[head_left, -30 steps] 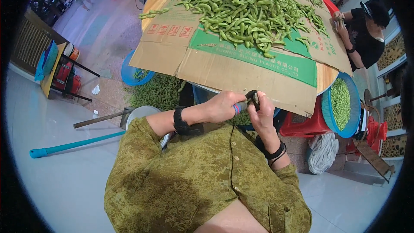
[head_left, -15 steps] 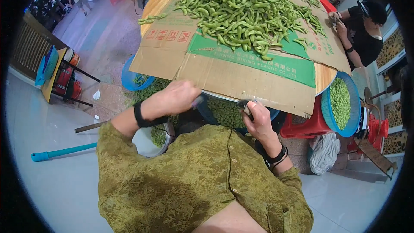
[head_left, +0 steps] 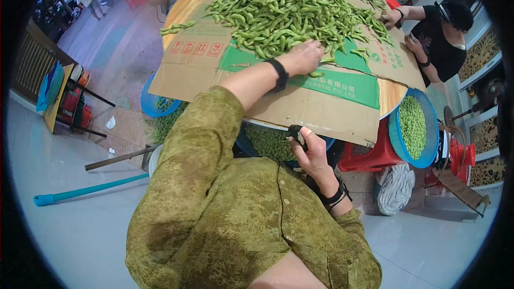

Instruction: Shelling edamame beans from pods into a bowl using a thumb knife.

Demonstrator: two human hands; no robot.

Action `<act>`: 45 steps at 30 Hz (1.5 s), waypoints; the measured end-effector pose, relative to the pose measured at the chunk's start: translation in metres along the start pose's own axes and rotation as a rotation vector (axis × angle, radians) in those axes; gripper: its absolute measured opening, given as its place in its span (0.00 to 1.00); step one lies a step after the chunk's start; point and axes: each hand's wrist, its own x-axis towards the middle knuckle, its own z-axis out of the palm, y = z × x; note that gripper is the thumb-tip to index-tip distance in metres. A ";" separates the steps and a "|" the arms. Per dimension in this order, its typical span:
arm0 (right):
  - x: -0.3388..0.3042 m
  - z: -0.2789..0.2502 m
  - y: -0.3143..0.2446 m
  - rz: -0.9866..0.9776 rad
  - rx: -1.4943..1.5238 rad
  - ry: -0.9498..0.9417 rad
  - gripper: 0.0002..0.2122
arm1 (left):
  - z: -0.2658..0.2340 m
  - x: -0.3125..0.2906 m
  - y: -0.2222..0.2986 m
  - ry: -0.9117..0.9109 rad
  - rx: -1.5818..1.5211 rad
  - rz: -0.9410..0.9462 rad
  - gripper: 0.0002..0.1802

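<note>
A heap of green soybean pods [head_left: 289, 13] lies on flattened cardboard [head_left: 300, 109] over a round wooden table. My left hand [head_left: 305, 56] is at the heap's near edge, back up, its fingers bent down toward the pods. Their tips are hidden, so I cannot see what they grip. Below the table's front edge, my right hand [head_left: 315, 155] is closed around a small dark object [head_left: 296, 134], its kind unclear. Under that hand, partly beneath the table, sits a blue basket of shelled green beans [head_left: 270, 142].
At right, a blue basket [head_left: 393, 134] of shelled beans rests by a red stool [head_left: 369, 152]. A co-worker [head_left: 447, 43] sits beyond; another person's arm shows at the top. A blue basin [head_left: 152, 101], empty shells and a teal pole [head_left: 91, 188] lie left.
My left hand has moved from below the table edge up and right to the pods. The right hand stays nearly in place with the dark object. The co-worker's one arm now reaches toward the heap.
</note>
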 end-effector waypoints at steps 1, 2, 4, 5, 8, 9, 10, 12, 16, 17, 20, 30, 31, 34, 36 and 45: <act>-0.002 -0.004 -0.002 0.102 0.070 0.022 0.10 | -0.009 -0.005 0.000 -0.048 -0.039 0.053 0.08; -0.003 -0.006 -0.002 0.203 0.142 0.043 0.09 | -0.017 -0.011 0.000 -0.141 -0.045 0.021 0.07; -0.006 -0.011 -0.002 0.255 0.173 0.071 0.09 | -0.032 -0.028 -0.005 -0.219 -0.010 0.027 0.08; -0.007 -0.012 -0.004 0.281 0.222 0.087 0.09 | -0.038 -0.035 -0.007 -0.288 0.026 0.026 0.09; -0.010 -0.016 -0.001 0.343 0.282 0.056 0.11 | -0.062 -0.055 -0.001 -0.394 0.169 0.011 0.09; -0.011 -0.017 -0.001 0.344 0.283 0.056 0.11 | -0.064 -0.056 0.001 -0.395 0.170 0.010 0.09; -0.011 -0.017 0.000 0.361 0.303 0.050 0.11 | -0.065 -0.056 0.002 -0.370 0.148 0.069 0.10; -0.010 -0.017 0.001 0.379 0.322 0.044 0.12 | -0.064 -0.058 0.004 -0.344 0.126 0.128 0.10; -0.008 -0.017 -0.003 0.416 0.427 0.069 0.14 | -0.051 -0.062 0.009 -0.297 0.100 0.174 0.11; -0.008 -0.018 -0.005 0.484 0.519 0.079 0.14 | -0.049 -0.063 0.009 -0.321 0.158 0.170 0.12; -0.002 -0.018 -0.008 0.517 0.579 0.139 0.16 | -0.043 -0.064 0.003 -0.272 0.080 0.071 0.12; 0.020 -0.014 0.001 0.544 0.910 0.358 0.14 | -0.071 -0.087 0.027 -0.037 -0.604 -0.285 0.08; 0.022 -0.012 0.002 0.546 0.909 0.355 0.14 | -0.069 -0.094 0.030 0.039 -0.606 -0.179 0.08; 0.028 -0.007 0.008 0.563 0.863 0.326 0.11 | -0.066 -0.105 0.034 0.147 -0.520 0.005 0.10; 0.031 -0.003 0.011 0.566 0.954 0.326 0.09 | -0.065 -0.110 0.036 0.169 -0.453 0.145 0.13; 0.030 -0.003 0.013 0.515 0.936 0.284 0.08 | -0.074 -0.114 0.057 0.116 -0.644 0.000 0.10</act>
